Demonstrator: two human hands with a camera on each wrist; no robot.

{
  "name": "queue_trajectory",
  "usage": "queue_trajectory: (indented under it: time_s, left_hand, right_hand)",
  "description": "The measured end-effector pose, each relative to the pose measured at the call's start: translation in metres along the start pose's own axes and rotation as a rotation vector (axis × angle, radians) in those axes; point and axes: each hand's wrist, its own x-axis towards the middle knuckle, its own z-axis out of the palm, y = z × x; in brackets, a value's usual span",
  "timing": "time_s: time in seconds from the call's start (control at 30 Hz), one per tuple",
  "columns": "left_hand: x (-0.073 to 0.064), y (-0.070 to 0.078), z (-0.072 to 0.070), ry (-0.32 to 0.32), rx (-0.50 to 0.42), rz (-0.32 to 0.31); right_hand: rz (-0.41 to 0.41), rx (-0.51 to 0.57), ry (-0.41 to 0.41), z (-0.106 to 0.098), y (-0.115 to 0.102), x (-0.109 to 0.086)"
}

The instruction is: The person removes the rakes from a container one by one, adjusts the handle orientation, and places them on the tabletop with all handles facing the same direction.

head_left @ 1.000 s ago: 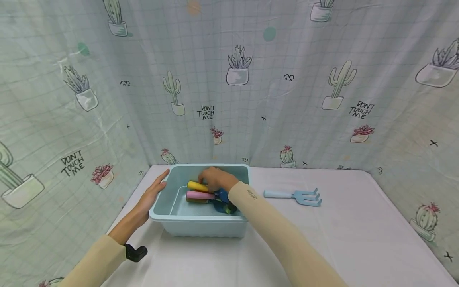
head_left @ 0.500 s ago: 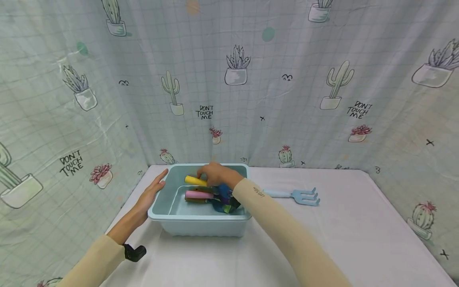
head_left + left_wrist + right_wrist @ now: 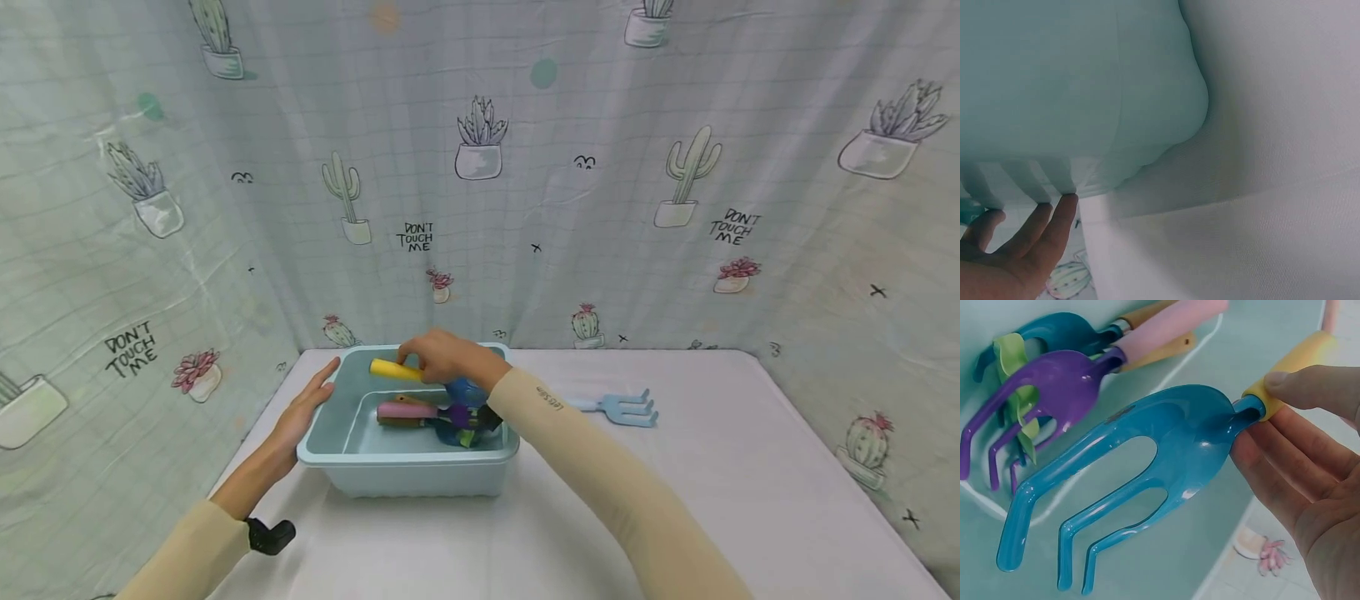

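Left hand [image 3: 298, 421], left of centre: fingers straight, slightly apart, against tub [image 3: 408, 461]. Hand rake [image 3: 1194, 437], mid-frame: yellow handle [image 3: 393, 370], glossy blue three-pronged head [image 3: 465, 392] (one dark scuff [image 3: 1121, 413]). Right hand [image 3: 447, 357], beside: thumb and fingers clamped on handle.

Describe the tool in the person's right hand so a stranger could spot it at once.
On the white table, find the pale blue basin. Over it, the right hand pinches a garden rake. Its yellow handle and blue, three-pronged head set it apart from the purple rake with a pink handle lying in the basin.
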Motion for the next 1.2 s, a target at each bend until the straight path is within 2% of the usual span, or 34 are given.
queue_trajectory:
  time_s: [0.4,0.67,0.8,1.03,1.2]
  left_hand:
    - [0.001,-0.002,-0.002,0.011,0.011,-0.014]
    - [0.001,-0.002,-0.001,-0.007,0.005,0.040]
    - [-0.001,-0.003,-0.001,-0.009,-0.009,0.044]
    - [-0.002,-0.005,-0.003,-0.008,-0.006,0.046]
    - [0.000,-0.004,-0.002,0.000,-0.003,0.055]
  right_hand:
    - [-0.030,-0.005,0.017,-0.031,-0.009,-0.011]
    - [-0.064,-0.046,0.054,-0.048,-0.013,-0.019]
    - [-0.057,-0.056,0.053,-0.054,-0.013,-0.024]
    - [-0.036,-0.063,0.058,-0.063,-0.004,-0.033]
    - [-0.002,-0.048,0.073,-0.068,0.006,-0.047]
